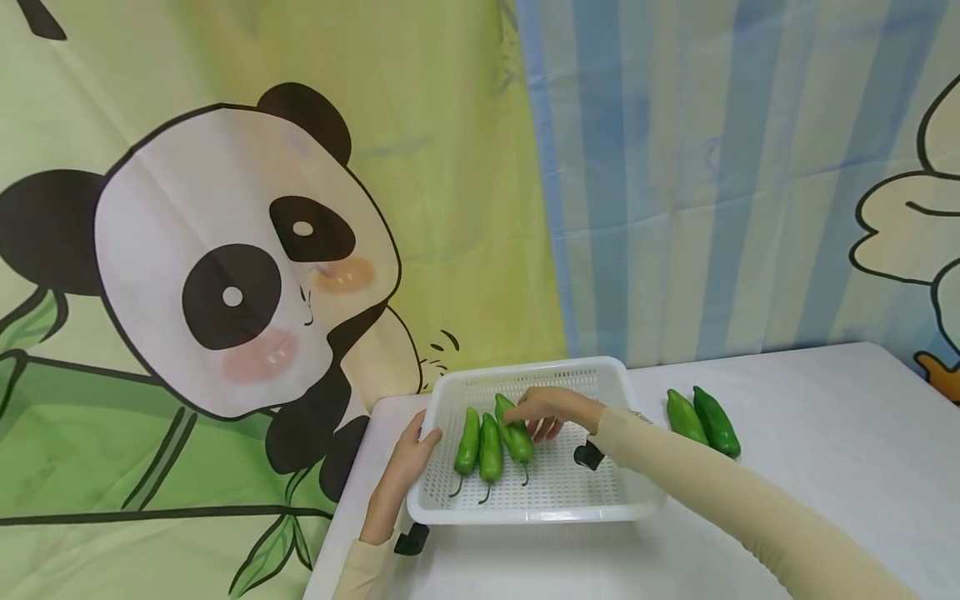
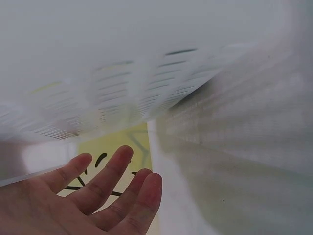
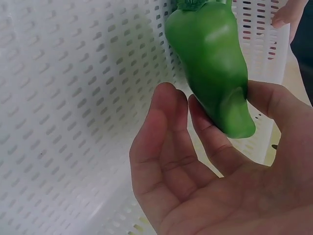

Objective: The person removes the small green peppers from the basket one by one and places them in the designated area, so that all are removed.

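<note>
**A:** Report finger state.

**B:** My right hand (image 1: 551, 406) pinches the rightmost pepper (image 1: 514, 435) between thumb and finger, inside the white basket (image 1: 525, 516), beside the middle pepper (image 1: 491, 448). My left hand (image 1: 408, 457), at the basket's left rim, has its fingers extended and spread.

**A:** Outside the basket?

**B:** I see a pale pepper (image 1: 686, 417) and a dark pepper (image 1: 716, 422) on the tabletop (image 1: 810, 442).
</note>
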Available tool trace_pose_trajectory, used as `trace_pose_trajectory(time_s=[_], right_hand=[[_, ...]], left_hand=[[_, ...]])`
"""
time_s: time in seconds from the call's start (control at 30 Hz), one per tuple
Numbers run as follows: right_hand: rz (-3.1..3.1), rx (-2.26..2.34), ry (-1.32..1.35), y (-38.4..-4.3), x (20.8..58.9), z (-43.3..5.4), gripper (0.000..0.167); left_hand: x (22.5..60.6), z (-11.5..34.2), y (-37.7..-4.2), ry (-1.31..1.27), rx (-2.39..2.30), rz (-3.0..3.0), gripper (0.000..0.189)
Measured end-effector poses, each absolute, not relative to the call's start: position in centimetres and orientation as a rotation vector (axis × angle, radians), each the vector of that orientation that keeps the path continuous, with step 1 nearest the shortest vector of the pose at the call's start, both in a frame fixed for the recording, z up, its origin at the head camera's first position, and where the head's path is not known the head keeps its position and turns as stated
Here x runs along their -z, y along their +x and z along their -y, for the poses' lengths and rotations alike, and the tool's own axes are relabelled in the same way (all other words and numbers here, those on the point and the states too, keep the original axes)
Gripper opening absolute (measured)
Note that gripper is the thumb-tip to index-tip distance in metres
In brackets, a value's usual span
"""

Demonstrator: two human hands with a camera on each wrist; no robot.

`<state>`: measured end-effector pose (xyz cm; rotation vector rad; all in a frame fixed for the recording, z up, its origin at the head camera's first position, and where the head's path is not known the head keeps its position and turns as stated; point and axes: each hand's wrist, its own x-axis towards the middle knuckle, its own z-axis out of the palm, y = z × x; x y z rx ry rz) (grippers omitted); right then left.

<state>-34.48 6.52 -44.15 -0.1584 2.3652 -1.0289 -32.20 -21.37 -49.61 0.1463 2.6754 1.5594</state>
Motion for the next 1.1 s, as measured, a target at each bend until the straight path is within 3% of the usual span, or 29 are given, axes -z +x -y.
trace_pose_trajectory(time_s=[0.5,1.1], right_hand=[[-2.273,1.057,-0.153,-32.8,44.6,-7.2,0.038],[-2.134,1.284,-0.161,-30.2,42.3,-9.9,0.038]], left_hand=[[49.8,21.4,-32.3,0.158,-1.593,-2.645,0.054],[49.2,21.1,-31.8,0.169,-1.583,-2.643,0.058]])
